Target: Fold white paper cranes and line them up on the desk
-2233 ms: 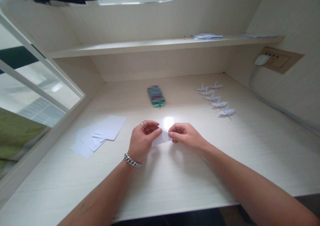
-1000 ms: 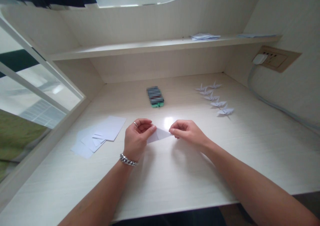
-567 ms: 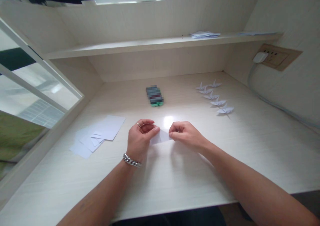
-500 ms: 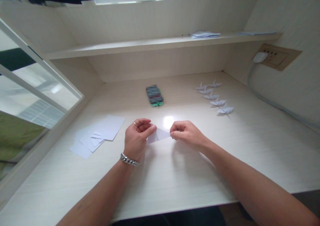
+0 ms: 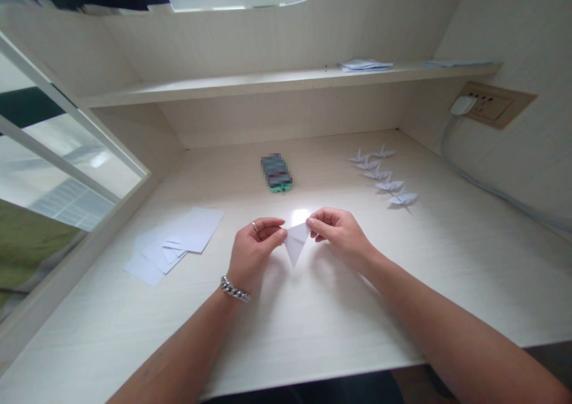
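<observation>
A small white folded paper (image 5: pixel 295 241) hangs between my hands just above the desk (image 5: pixel 313 320), shaped as a triangle pointing down. My left hand (image 5: pixel 254 252), with a ring and a chain bracelet, pinches its left top corner. My right hand (image 5: pixel 338 235) pinches the right top corner. Both hands have their fingers curled closed on the paper.
A loose pile of white paper sheets (image 5: pixel 179 243) lies to the left. Several folded paper cranes (image 5: pixel 383 177) stand in a row at the back right. A blurred dark object with a green edge (image 5: pixel 276 172) lies mid-desk. More paper (image 5: pixel 364 65) rests on the shelf; a wall socket with plug (image 5: pixel 473 103) and cable is on the right.
The paper was held flat and stretched sideways between my hands; now it hangs as a downward-pointing triangle, and my hands have moved closer together and slightly up.
</observation>
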`<action>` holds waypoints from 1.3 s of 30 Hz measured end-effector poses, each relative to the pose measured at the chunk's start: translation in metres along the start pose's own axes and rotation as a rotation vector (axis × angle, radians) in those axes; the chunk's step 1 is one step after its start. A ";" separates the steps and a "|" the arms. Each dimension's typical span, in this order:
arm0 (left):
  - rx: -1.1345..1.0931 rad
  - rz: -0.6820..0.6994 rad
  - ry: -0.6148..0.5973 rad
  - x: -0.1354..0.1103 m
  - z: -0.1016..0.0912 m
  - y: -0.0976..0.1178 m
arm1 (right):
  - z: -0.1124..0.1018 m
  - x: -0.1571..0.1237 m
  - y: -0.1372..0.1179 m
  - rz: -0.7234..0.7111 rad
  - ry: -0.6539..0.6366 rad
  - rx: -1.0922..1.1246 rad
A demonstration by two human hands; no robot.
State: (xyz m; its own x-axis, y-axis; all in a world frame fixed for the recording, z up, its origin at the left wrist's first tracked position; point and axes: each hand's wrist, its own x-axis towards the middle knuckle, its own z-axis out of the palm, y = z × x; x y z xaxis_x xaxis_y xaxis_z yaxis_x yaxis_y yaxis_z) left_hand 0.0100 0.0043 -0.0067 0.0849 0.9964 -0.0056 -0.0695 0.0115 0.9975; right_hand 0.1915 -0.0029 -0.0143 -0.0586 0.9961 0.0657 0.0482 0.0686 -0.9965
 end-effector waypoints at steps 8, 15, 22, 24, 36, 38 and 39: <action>0.332 0.028 -0.211 -0.002 0.001 0.001 | 0.000 0.000 0.001 -0.007 -0.062 -0.128; 0.331 0.028 -0.203 -0.002 -0.001 0.004 | -0.007 0.003 -0.003 0.037 0.008 -0.010; 0.328 0.014 -0.184 -0.004 -0.001 0.009 | -0.010 0.002 -0.005 0.034 0.020 0.024; 0.306 -0.012 -0.181 -0.004 -0.001 0.009 | -0.010 0.002 -0.006 0.029 0.018 0.017; 0.263 -0.064 -0.144 -0.003 -0.003 0.008 | -0.016 0.004 -0.004 0.053 0.052 0.070; 0.287 -0.057 -0.174 -0.003 -0.002 0.007 | -0.015 0.004 -0.003 0.045 0.034 0.053; 0.306 -0.052 -0.198 -0.003 -0.002 0.006 | -0.014 0.003 -0.003 0.041 0.024 0.044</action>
State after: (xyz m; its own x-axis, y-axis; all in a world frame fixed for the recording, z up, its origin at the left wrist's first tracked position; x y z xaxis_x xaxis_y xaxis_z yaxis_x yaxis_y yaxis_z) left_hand 0.0070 0.0021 -0.0010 0.2737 0.9591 -0.0727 0.2383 0.0056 0.9712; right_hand 0.2051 0.0010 -0.0105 -0.0333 0.9991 0.0256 0.0065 0.0258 -0.9996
